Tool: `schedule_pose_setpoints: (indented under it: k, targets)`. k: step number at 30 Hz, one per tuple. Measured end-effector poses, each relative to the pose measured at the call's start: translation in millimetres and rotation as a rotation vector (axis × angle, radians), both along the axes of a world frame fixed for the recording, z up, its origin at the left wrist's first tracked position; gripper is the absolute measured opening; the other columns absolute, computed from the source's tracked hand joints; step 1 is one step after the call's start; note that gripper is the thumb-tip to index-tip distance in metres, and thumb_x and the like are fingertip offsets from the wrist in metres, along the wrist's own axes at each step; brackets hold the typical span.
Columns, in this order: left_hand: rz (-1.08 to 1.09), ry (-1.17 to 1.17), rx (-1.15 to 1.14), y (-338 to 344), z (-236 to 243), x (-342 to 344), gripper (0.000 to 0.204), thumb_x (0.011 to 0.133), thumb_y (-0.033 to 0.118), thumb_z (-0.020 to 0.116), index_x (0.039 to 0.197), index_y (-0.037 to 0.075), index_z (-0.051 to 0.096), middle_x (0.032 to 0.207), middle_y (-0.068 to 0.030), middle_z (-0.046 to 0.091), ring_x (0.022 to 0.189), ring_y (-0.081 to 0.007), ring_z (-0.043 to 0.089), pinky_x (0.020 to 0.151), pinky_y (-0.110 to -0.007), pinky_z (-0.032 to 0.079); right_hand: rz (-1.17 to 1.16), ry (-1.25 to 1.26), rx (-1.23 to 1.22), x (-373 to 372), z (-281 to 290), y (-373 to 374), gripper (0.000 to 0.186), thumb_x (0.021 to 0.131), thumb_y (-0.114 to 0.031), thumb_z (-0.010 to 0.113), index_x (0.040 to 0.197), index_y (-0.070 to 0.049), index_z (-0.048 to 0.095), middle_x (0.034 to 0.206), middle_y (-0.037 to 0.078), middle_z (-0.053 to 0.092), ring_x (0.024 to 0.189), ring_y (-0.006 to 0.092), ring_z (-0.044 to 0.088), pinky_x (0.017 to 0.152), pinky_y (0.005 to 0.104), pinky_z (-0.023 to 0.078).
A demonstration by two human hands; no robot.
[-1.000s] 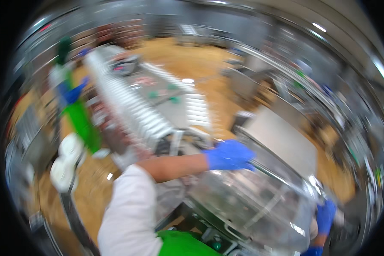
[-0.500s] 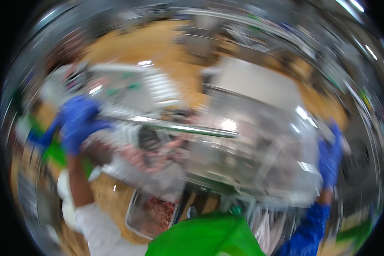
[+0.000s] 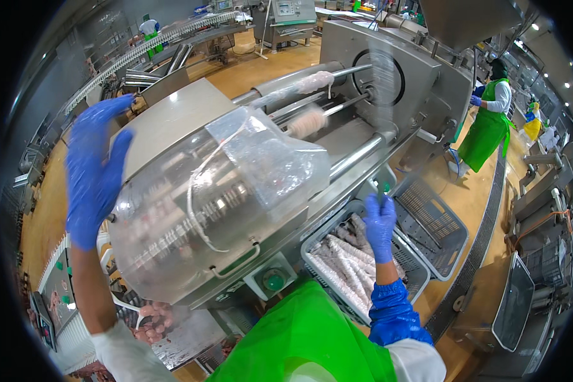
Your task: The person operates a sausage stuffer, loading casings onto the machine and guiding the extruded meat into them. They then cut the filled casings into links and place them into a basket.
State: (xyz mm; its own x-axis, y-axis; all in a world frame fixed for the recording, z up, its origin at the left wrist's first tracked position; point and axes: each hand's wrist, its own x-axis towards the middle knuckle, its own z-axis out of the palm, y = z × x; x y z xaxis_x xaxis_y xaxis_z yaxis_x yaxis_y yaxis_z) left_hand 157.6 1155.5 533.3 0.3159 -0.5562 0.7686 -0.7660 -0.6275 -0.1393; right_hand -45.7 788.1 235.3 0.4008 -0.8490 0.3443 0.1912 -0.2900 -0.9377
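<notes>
at the left, the left grip (image 3: pixel 95 175) is raised, fingers spread, beside the clear cover (image 3: pixel 165 213) of a steel machine (image 3: pixel 423 73), over which a plastic sheet (image 3: pixel 270 162) is draped. farther right, a long, blurred object (image 3: pixel 382 108) is held upright in the closed right grip (image 3: pixel 380 229), above a grey crate (image 3: pixel 416 272) of pale elongated pieces (image 3: pixel 345 261).

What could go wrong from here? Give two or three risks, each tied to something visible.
The open left hand is near the end of the clear cover; fingers might get pinched if that shifted.
The blue sleeve on the right arm is close to the grey basket; it could catch on the rim.
The white cord across the cover might snag.
</notes>
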Motion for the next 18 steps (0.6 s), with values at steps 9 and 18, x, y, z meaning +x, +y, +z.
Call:
schedule_pose_setpoints:
  k: [9,18]
  targets:
    - [0.013,0.217,0.449,-285,-121,145,0.02,0.092,0.021,0.049,0.094,0.004,0.06,0.088,-0.021,0.068,0.082,-0.0385,0.067,0.072,-0.049,0.052,-0.282,-0.489,0.798,-167,-281,-257,0.035,0.094,-0.041,0.047,0.083,-0.01,0.06,0.071,0.002,0.055,0.065,0.0182,0.054,0.069,0.0354,0.053]
    - [0.013,0.468,0.423,-320,-125,148,0.035,0.095,0.035,0.045,0.101,0.004,0.061,0.094,-0.0238,0.067,0.087,-0.0413,0.065,0.077,-0.05,0.051,-0.03,0.243,-0.646,74,-42,-244,0.045,0.094,-0.009,0.055,0.137,-0.002,0.047,0.14,0.014,0.047,0.127,0.025,0.047,0.105,0.0334,0.038]
